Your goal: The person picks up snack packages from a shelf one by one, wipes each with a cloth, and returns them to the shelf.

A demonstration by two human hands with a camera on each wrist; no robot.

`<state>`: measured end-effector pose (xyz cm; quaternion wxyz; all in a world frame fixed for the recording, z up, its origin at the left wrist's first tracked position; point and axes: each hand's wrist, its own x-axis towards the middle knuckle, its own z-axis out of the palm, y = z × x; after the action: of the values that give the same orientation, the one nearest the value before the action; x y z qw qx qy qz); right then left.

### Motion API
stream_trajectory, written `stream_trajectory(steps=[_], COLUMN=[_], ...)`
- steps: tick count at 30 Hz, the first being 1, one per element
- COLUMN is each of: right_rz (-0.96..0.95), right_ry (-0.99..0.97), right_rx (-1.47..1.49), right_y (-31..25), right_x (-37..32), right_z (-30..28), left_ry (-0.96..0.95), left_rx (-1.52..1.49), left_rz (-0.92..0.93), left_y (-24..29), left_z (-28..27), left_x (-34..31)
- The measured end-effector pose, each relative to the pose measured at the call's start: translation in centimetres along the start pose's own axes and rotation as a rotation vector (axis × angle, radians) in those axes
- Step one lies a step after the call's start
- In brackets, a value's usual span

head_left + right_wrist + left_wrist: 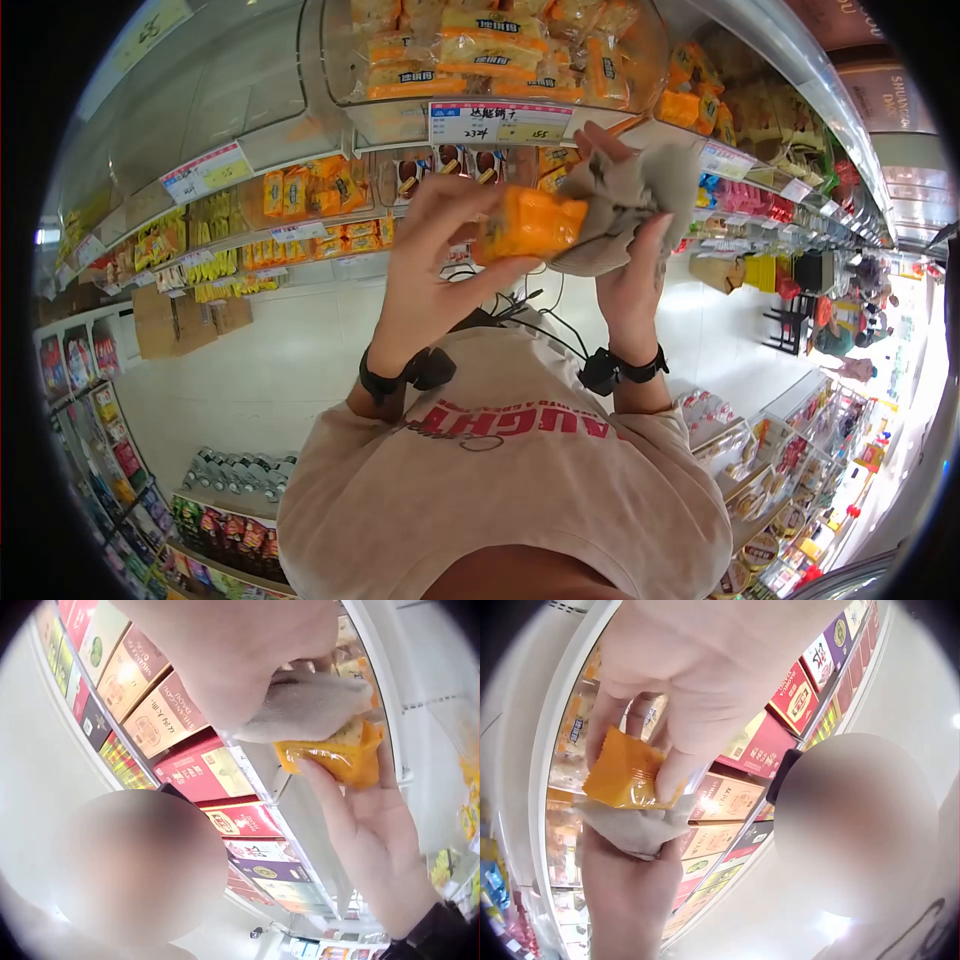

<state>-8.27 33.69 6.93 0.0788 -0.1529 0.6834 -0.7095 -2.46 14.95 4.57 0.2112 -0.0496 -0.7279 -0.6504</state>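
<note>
In the head view my left hand [425, 265] pinches an orange snack packet [530, 222] between thumb and fingers. Its wrapper is shiny, with a clear part that shows in the right wrist view. Facing it, my right hand [630, 285] grips a crumpled grey cloth [610, 215], thumb on the near side and fingertips showing beyond it. Packet and cloth meet between the two hands. From the left wrist, the orange packet [626, 771] overlaps the cloth [634, 829]. The right wrist view has the cloth [307, 712] against the packet's upper side, partly covering it.
A clear bin [500, 90] of similar packets sits just ahead, above a price label [500, 122]. Lower shelves hold more orange packets [310, 190]. Boxes [165, 716] line a shelf in the right wrist view. A cardboard box [180, 325] lies on the floor; people [850, 340] are far right.
</note>
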Motion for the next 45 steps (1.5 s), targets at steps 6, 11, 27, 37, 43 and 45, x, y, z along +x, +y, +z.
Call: stream_trajectory(steps=[6,11,27,37,43,45], right_rz=[-0.088,-0.449,0.018,-0.365,-0.511,-0.466], right_ry=[-0.016,-0.043,0.127,-0.173,-0.266,-0.301], right_rx=[-0.124,-0.232,0.316,-0.301,-0.504,-0.466], right_y=[-0.5,0.0,2.5,5.2,3.8,3.1], right_x=[-0.6,-1.2,-5.2,-4.7,-4.6,-4.7], right_z=[2.5,0.0,-18.1,-21.6,-19.3,-18.0], left_ry=[0.031,0.020,-0.224,-0.082,0.025,0.041], left_rx=[0.131,0.242,-0.114,-0.031,-0.011,-0.002], left_rz=[0.020,0.219,-0.138,-0.272,-0.357,-0.347], left_y=[-0.9,0.8,4.0,3.8,1.8,1.7], left_z=[1.1,3.7,20.7,24.1,21.7,20.4], left_x=[-0.2,-0.8,-0.5,-2.4,-3.0,-3.7])
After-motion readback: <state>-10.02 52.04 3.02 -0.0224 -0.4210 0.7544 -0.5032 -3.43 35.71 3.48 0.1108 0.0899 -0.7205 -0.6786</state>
